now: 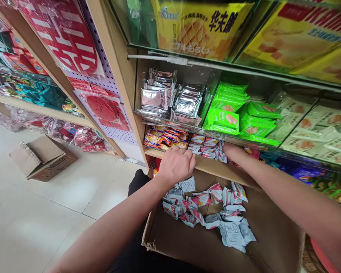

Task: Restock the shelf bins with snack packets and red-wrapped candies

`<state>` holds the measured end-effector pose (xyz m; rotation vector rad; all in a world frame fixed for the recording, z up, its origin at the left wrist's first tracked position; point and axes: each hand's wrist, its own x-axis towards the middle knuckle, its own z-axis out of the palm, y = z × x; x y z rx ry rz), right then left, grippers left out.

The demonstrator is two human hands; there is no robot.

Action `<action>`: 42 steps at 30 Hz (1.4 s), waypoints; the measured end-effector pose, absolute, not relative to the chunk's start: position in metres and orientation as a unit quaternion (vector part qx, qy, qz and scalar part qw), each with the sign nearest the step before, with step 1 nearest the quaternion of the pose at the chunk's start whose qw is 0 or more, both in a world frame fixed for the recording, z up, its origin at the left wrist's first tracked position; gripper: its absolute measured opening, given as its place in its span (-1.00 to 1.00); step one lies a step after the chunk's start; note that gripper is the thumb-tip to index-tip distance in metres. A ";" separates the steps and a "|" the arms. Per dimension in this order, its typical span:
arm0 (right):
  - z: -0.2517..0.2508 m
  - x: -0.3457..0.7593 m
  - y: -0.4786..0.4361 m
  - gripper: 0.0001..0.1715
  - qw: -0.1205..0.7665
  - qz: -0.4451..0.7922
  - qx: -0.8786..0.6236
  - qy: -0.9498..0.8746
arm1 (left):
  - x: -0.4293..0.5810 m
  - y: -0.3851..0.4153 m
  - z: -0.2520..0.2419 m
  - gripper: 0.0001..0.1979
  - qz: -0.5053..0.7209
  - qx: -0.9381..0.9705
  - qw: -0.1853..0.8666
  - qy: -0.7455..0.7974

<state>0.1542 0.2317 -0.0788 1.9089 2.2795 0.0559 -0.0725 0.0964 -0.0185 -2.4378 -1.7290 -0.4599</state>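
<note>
My left hand (pixel 177 163) is closed over the far upper edge of an open cardboard box (pixel 272 231), close to the shelf front. Inside the box lie several small white-and-pink snack packets (pixel 202 199). My right hand (pixel 230 151) reaches under the glass shelf, among matching white-and-pink packets (pixel 207 143) on the low shelf. Its fingers are hidden by the shelf edge and packets, so I cannot tell whether it holds anything. Left of those packets, orange-and-yellow wrapped snacks (pixel 166 137) fill the neighbouring compartment.
Above is a glass shelf with silver packets (pixel 156 98), green packets (pixel 224 117) and cream packets (pixel 326 132). Yellow waffle bags (pixel 199 30) stand higher up. A wooden upright (pixel 118 72) rises at left. Another cardboard box (pixel 49 157) sits on the tiled floor (pixel 71 201).
</note>
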 end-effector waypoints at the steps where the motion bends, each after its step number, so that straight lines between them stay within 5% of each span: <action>1: -0.076 0.153 0.227 -0.58 0.095 0.049 0.635 0.765 | -0.072 0.096 -0.018 -0.64 -0.153 -0.805 0.059 -0.570; 10: -0.064 0.147 0.208 -0.65 0.178 0.129 0.590 0.777 | -0.073 0.097 -0.018 -0.64 -0.149 -0.809 0.056 -0.565; 42: -0.059 0.152 0.194 -0.65 0.206 0.150 0.536 0.805 | -0.072 0.096 -0.018 -0.67 -0.152 -0.802 0.056 -0.575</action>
